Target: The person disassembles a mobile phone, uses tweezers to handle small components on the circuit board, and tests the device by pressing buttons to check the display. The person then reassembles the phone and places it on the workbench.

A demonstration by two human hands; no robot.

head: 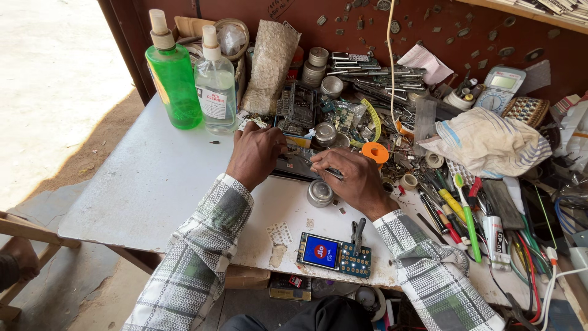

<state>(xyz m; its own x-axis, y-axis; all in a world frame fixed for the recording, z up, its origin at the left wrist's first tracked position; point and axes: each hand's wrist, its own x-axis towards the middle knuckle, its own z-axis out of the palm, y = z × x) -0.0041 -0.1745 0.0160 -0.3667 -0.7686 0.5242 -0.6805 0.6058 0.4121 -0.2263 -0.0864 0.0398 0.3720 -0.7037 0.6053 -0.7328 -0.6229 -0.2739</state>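
My left hand (256, 153) rests palm down on a flat dark device (295, 164) at the middle of the white worktable (147, 184), fingers curled over its edge. Beside it, my right hand (354, 178) pinches a thin metal tool (331, 171), possibly tweezers, whose tip points left toward that same device. A small round metal tin (320, 193) sits just below my right hand. Near the front edge lies an opened keypad phone (334, 253) with a lit blue screen, and a small clip (357, 233) is clamped on it.
A green bottle (173, 73) and a clear bottle (215, 79) stand at back left. Small parts, tins and tools crowd the back; a cloth (487, 142), a multimeter (501, 86), a toothbrush (467, 211) and cables (545, 257) fill the right. Another person's hand (21, 257) is at far left.
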